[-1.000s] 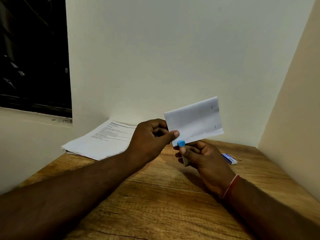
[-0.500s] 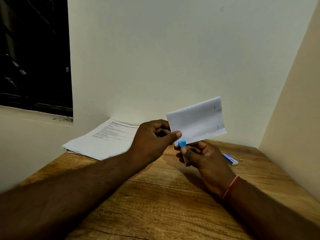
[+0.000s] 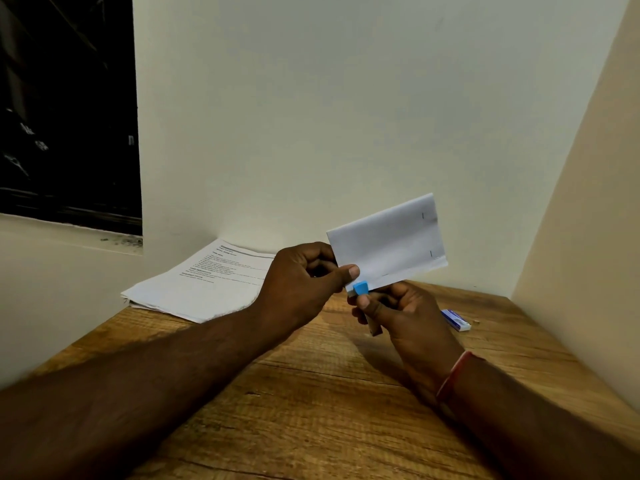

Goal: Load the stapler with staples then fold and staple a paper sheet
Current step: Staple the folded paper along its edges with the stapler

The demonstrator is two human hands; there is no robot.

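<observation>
Hovering over a wooden corner desk point(image 3: 311, 410), left grip point(image 3: 301, 275) pinches folded paper point(image 3: 388, 244), right grip point(image 3: 408, 313) clasps stapler point(image 3: 361, 288).

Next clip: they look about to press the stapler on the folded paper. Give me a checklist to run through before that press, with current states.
1. Paper folded: ok.
2. Left hand pinches the paper's left edge: ok.
3. Right hand grips the stapler, blue tip at the paper's lower left corner: ok.
4. Paper edge inside the stapler's mouth: cannot tell, hidden behind the tip.
5. Right edge fastened: ok, two staples show there.
6. Stapler loaded: cannot tell.
</observation>
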